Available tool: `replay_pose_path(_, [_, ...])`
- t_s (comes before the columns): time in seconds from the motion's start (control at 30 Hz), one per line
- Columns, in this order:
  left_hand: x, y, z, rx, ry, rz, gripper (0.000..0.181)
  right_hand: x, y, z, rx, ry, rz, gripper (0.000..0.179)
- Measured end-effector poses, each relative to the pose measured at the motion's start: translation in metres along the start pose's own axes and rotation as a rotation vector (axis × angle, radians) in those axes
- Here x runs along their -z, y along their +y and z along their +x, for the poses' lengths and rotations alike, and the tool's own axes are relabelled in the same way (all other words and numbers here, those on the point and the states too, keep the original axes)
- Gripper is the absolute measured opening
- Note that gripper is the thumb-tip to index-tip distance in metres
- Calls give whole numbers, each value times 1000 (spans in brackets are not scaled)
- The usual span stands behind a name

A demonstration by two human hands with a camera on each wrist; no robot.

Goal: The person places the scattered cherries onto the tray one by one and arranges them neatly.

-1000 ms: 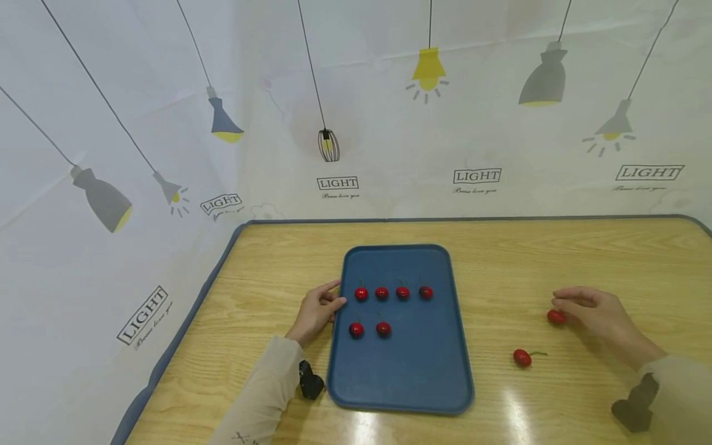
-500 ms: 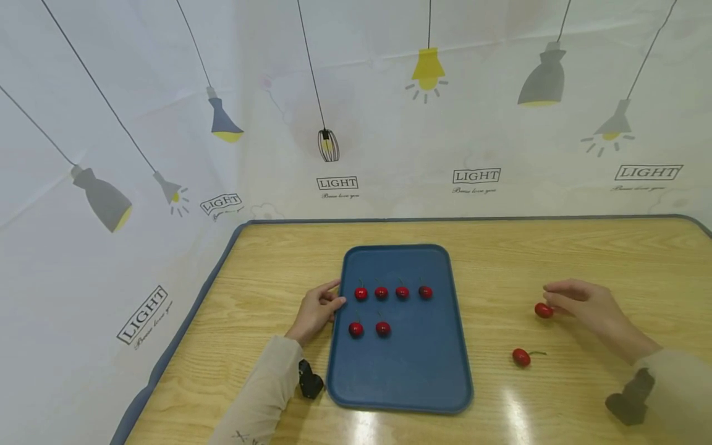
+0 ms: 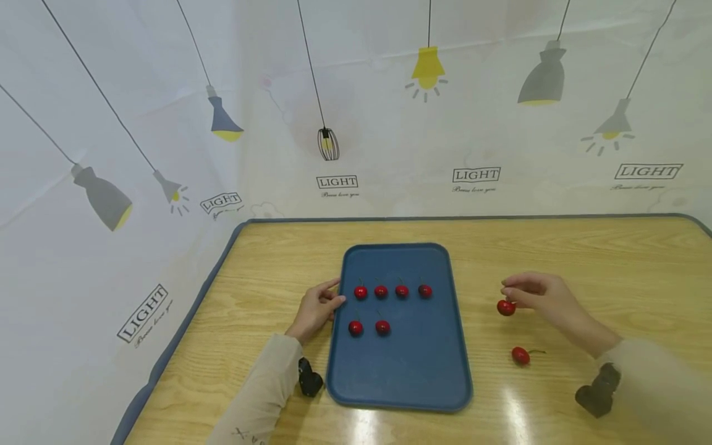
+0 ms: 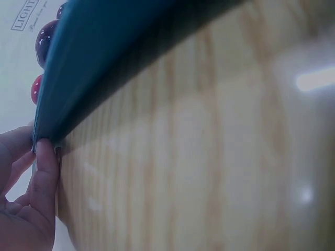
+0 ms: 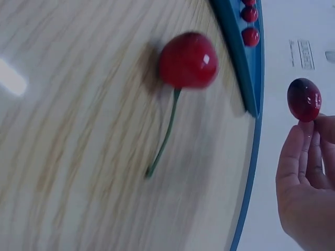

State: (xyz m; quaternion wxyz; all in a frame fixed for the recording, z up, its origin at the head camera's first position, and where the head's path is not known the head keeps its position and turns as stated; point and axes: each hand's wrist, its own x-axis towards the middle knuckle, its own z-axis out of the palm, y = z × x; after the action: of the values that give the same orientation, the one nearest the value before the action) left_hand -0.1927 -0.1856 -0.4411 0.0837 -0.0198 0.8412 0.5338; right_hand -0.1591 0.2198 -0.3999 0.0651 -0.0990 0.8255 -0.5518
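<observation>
A blue tray point(image 3: 400, 377) lies on the wooden table, bearing several red cherries in two rows; the front row has a left cherry point(image 3: 355, 328) and a right cherry point(image 3: 382, 327). My left hand point(image 3: 314, 312) pinches the tray's left rim, thumb and finger on either side of it in the left wrist view. To the right of the tray, my right hand point(image 3: 547, 303) holds a cherry point(image 3: 506, 308) raised off the table, pinched by the fingertips; its stem is hidden by them. Below that hand, a loose cherry point(image 5: 188, 60) with a green stem rests on the wood.
The wooden table point(image 3: 267, 266) has a dark blue edge and meets white wall sheets point(image 3: 389, 123) printed with lamps at the back and left. Black wrist cameras sit on both sleeves, the left camera point(image 3: 309, 378) close beside the tray's lower left side.
My right hand has carried its cherry leftward toward the tray and slightly up. The left hand, the tray and the loose cherry stay where they were.
</observation>
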Motion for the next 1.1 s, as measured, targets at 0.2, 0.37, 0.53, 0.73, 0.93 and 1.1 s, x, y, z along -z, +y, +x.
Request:
replay_pose_path(0.2, [1, 1, 0, -3, -3, 1, 45, -24, -13, 10, 26, -77, 81, 34])
replay_pose_path(0.37, [1, 1, 0, -2, -1, 3, 45, -45, -21, 17, 3, -126, 111, 33])
replay_pose_path(0.53, [1, 1, 0, -5, 0, 3, 45, -61, -30, 26, -21, -185, 129, 35])
replay_pose_path(0.73, [0, 1, 0, -9, 2, 3, 45, -80, -35, 35, 3, -240, 130, 34])
replay_pose_path(0.93, [1, 1, -1, -18, 2, 5, 45, -96, -38, 40, -6, -272, 133, 31])
replay_pose_path(1.1, [0, 1, -1, -20, 4, -1, 45, -107, -40, 44, -15, -274, 133, 28])
